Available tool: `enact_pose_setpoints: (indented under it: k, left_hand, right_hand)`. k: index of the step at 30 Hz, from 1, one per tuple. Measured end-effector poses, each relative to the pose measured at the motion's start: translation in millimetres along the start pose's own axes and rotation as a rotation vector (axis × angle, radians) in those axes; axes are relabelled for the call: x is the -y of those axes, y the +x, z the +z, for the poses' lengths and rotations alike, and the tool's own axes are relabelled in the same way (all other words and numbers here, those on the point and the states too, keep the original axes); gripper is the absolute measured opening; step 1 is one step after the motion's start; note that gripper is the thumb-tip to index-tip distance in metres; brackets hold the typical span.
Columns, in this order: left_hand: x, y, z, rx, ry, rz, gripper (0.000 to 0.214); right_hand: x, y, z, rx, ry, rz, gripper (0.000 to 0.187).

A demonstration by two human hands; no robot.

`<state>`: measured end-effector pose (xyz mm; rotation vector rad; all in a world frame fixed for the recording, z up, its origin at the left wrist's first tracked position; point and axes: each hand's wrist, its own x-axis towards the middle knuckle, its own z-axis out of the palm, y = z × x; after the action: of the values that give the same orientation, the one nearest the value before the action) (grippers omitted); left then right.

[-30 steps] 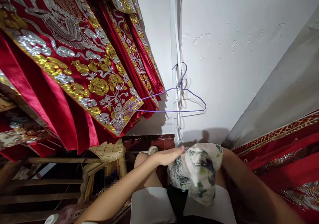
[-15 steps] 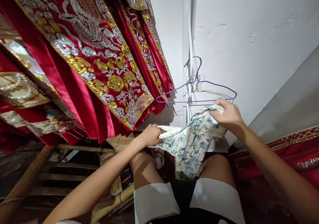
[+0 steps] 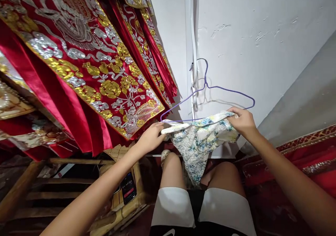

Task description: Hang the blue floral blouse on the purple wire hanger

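My left hand (image 3: 151, 136) pinches the left edge of a pale floral garment (image 3: 201, 140), fingers closed on the cloth. At the garment's right edge my right hand (image 3: 243, 120) grips it the same way. The cloth is stretched between both hands, right at the bottom bar of a purple wire hanger (image 3: 210, 98) that hangs by its hook from a white strip on the wall. The rest of the garment droops down over my knees.
Red garments (image 3: 86, 71) with gold and silver embroidery hang at the left, close to the hanger. More red embroidered cloth (image 3: 309, 159) lies at the right. A wooden chair (image 3: 126, 201) with a phone (image 3: 128, 188) on it stands below left. White wall behind.
Both hands lifted the floral garment from my lap up to the hanger's bottom bar and spread it wider. The hanger has tilted, its left end now lower.
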<state>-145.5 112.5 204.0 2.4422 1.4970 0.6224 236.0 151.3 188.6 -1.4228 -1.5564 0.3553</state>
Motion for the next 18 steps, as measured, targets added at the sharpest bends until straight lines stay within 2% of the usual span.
enact_pose_setpoints:
  k: [4,9,11,14,16,18]
  left_hand:
    - [-13,16,-5.1,-0.091,-0.061,0.105,0.028]
    - [-18,21,-14.8,-0.312,0.063,0.19,0.012]
    - [-22,23,-21.8,-0.37,0.139,0.235,0.009]
    - [-33,34,-34.2,-0.397,0.221,0.23,0.022]
    - [-40,46,-40.8,-0.378,0.228,0.192,0.035]
    - [-44,56,-44.8,-0.34,0.193,0.151,0.043]
  right_hand:
    - [12,-3,-21,-0.069,-0.029,-0.022,0.012]
    - [17,-11,-26,-0.11,-0.027,0.011,0.01]
    - [18,-19,-20,-0.031,0.052,0.029,0.011]
    - [22,-34,-6,0.175,0.19,0.048,0.016]
    - [27,-44,1,0.286,0.225,0.014,0.029]
    - [30,-52,1,0.337,0.232,-0.056,0.044]
